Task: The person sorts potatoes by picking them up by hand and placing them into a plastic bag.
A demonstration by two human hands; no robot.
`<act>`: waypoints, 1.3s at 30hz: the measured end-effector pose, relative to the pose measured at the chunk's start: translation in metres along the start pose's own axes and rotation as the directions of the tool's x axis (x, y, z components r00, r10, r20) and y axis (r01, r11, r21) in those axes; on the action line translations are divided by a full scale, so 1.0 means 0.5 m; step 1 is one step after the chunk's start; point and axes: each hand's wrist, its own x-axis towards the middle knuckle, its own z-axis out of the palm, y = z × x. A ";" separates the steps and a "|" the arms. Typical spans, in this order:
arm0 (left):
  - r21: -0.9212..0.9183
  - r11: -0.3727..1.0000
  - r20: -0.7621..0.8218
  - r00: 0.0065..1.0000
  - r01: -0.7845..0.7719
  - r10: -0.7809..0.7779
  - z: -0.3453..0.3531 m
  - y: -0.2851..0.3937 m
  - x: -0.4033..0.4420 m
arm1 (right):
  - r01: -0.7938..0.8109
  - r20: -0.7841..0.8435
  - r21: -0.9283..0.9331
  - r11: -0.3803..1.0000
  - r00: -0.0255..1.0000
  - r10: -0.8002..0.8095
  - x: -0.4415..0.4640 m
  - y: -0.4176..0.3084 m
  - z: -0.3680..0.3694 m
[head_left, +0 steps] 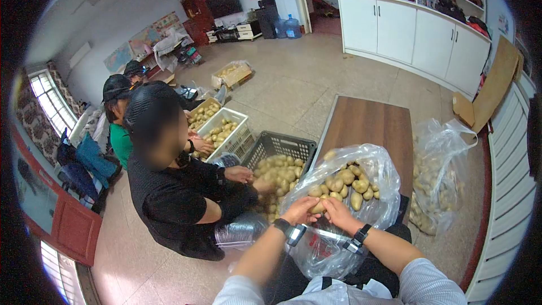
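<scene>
My left hand [300, 212] and my right hand [340, 216] meet over an open clear plastic bag [387, 181], the fingers of both closed on one potato [319, 207]. More potatoes [345, 179] lie loose inside the bag, just beyond my fingertips. The bag rests partly on a brown wooden table [367, 118] and hangs down toward my lap. A wrist-worn device [291, 231] sits on my left wrist and another [359, 236] on my right.
Left of me a person in black [169, 186] reaches into a dark crate [288, 144] of potatoes. Beyond are a white crate [241, 141] and more seated people. A filled plastic bag [443, 175] stands right of the table, near cardboard [491, 85]. White cabinets [395, 28] line the back.
</scene>
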 end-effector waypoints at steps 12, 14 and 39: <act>0.706 0.434 0.081 0.672 -0.560 0.736 -0.044 0.020 -0.011 | 0.053 -0.042 -0.509 0.859 0.995 -0.086 -0.042 0.062 -0.061; -0.295 0.870 -0.232 0.913 -0.395 0.336 -0.044 0.037 -0.016 | 0.026 -0.045 -0.609 0.793 0.997 -0.068 -0.045 0.063 -0.064; -0.205 0.697 -0.716 0.591 -0.687 0.372 -0.264 -0.026 -0.005 | 0.035 0.063 -0.780 0.625 0.998 0.023 -0.064 0.106 -0.048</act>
